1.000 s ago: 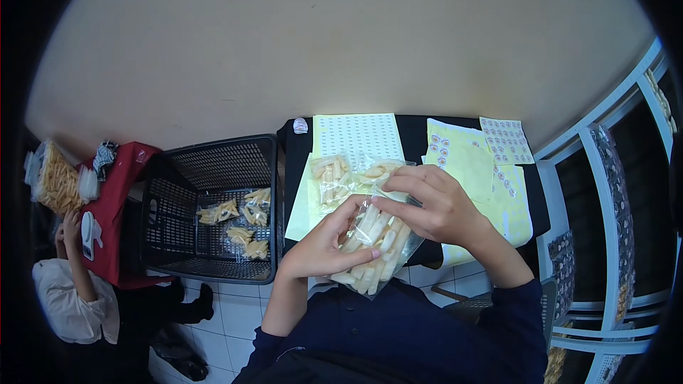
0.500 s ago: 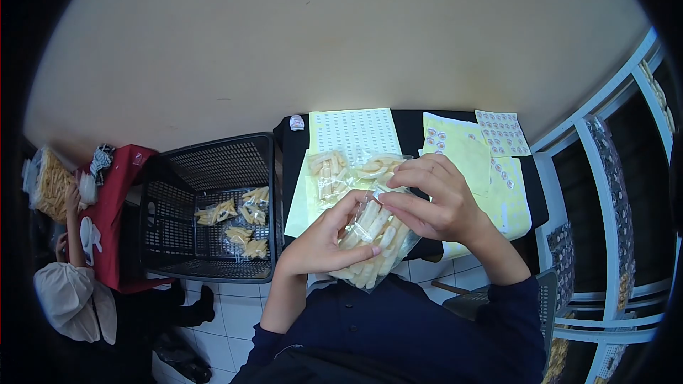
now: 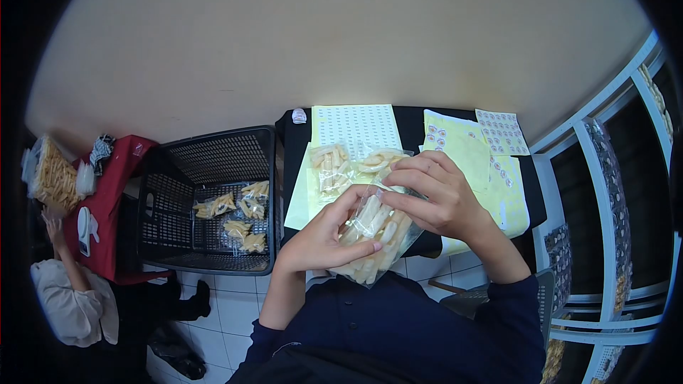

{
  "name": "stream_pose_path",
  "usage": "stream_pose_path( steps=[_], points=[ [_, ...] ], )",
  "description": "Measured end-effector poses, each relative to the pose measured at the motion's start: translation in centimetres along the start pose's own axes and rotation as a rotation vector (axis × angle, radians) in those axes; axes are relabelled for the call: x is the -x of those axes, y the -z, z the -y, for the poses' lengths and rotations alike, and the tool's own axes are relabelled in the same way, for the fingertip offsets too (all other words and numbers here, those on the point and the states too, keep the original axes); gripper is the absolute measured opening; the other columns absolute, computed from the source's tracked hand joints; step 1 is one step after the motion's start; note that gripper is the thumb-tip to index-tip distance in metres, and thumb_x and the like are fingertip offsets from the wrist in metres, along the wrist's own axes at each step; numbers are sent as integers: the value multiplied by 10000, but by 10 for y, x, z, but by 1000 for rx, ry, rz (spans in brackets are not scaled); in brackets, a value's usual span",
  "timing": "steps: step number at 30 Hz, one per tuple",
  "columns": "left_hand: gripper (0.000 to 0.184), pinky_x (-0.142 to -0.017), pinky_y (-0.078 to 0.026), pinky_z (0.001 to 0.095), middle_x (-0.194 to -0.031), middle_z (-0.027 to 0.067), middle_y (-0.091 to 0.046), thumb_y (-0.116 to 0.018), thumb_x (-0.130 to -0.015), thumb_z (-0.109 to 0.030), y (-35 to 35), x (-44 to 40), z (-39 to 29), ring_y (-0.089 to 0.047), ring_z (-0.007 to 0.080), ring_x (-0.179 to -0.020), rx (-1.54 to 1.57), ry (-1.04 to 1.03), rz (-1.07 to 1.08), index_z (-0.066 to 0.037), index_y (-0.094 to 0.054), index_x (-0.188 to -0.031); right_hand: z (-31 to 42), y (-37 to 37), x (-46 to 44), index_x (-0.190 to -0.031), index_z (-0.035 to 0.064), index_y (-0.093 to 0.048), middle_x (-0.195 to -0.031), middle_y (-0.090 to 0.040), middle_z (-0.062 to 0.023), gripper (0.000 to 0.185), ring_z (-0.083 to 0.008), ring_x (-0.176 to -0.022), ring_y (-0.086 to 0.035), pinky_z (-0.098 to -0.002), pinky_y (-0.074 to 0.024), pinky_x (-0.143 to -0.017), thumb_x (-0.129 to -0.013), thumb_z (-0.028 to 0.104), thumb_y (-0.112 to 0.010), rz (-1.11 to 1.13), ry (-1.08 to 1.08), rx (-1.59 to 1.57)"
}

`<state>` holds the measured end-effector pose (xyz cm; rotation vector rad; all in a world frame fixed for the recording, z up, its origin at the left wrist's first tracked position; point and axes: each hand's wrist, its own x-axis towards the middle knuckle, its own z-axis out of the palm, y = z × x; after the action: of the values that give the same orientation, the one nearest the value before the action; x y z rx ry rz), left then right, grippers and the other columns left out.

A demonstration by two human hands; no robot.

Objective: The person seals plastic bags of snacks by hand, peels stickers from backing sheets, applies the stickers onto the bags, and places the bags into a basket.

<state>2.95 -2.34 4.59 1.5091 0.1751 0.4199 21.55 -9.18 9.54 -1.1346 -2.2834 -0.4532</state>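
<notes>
A clear plastic bag of pale stick-shaped snacks hangs in front of my body, above the table's front edge. My left hand is wrapped round its left side, thumb across the front. At the bag's top edge my right hand has its fingers pinched together on the plastic. Two more bags of the sticks, one at the left and one at the right, lie just beyond on yellow paper. A sheet of small printed labels lies behind them.
Left of the table stands a black basket holding several snack bags. Sticker sheets lie at the right. A co-worker is by a red table with a white scale and a large snack bag. White shelving stands far right.
My hands stay on the same bag, with small shifts of the right fingers at its top edge. The co-worker's hand moved up to the large snack bag, then down again.
</notes>
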Motion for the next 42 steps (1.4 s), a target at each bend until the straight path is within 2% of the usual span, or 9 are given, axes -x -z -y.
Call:
stream_pose_path(
  steps=[7, 9, 10, 12, 17, 29, 32, 37, 42],
  points=[
    [643, -938, -288, 274, -1150, 114, -404, -656, -683, -45, -1, 5, 2, -379, 172, -1113, -17, -35, -38, 33, -294, -1209, 7, 4, -5, -915, 152, -633, -1040, -540, -36, 303, -218, -949, -506, -328, -401, -797, -615, 104, -642, 52, -69, 15],
    [630, -934, -291, 270, -1145, 109, -405, -658, -689, -69, -2, 6, 1, -384, 169, -1104, -14, -53, -43, 26, -305, -1202, 10, 6, -7, -925, 156, -642, -1073, -528, -58, 287, -254, -990, -491, -350, -398, -829, -644, 100, -651, 43, -195, -165],
    [532, -886, -334, 272, -1089, 98, -441, -630, -727, -102, -2, 6, 0, -423, 157, -1048, -6, -76, -62, 9, -353, -1167, 9, 6, -6, -925, 156, -642, -1073, -528, -58, 287, -254, -990, -491, -350, -398, -829, -644, 100, -651, 42, -192, -164],
    [438, -839, -378, 274, -1033, 88, -476, -602, -764, -135, -3, 5, 0, -462, 145, -991, 1, -101, -82, -9, -402, -1133, 7, 2, -3, -917, 139, -651, -1061, -531, -81, 269, -263, -984, -505, -349, -418, -812, -657, 73, -663, 11, -246, -365],
    [132, -715, -415, 242, -839, 48, -545, -475, -855, -94, -9, 0, -1, -505, 78, -793, 104, -68, -230, 4, -503, -939, 15, -8, 2, -889, 117, -643, -964, -561, -95, 207, -238, -852, -566, -315, -461, -696, -685, 75, -639, -59, -313, -435],
    [125, -611, -427, 232, -688, 42, -571, -487, -824, -79, -7, -3, 8, -510, 69, -657, -197, -174, -430, 20, -559, -795, 26, -20, 0, -812, 52, -637, -864, -583, -78, 143, -182, -758, -590, -268, -473, -665, -669, 57, -649, -123, -520, -634],
    [126, -588, -419, 227, -659, 43, -567, -490, -821, -78, -9, -3, 6, -499, 68, -613, -164, -176, -451, 19, -556, -774, 29, -23, -1, -893, 31, -603, -855, -587, -92, 220, -183, -775, -598, -261, -479, -674, -678, 49, -650, -191, -530, -577],
    [136, -553, -386, 207, -642, 35, -555, -480, -834, -85, -10, -7, 17, -477, 48, -603, -138, -150, -447, 16, -545, -771, 34, -21, -2, -1164, 0, -401, -764, -622, -127, 521, -225, -760, -630, -290, -487, -722, -694, 21, -627, -129, -810, -778],
    [171, -562, -351, 188, -667, 4, -518, -431, -866, -104, -14, -15, 27, -420, 32, -618, 20, -139, -428, 16, -526, -788, 32, -16, 2, -1217, -9, -352, -744, -628, -128, 568, -241, -744, -633, -305, -481, -736, -701, 5, -591, -152, -876, -748]
  ],
)
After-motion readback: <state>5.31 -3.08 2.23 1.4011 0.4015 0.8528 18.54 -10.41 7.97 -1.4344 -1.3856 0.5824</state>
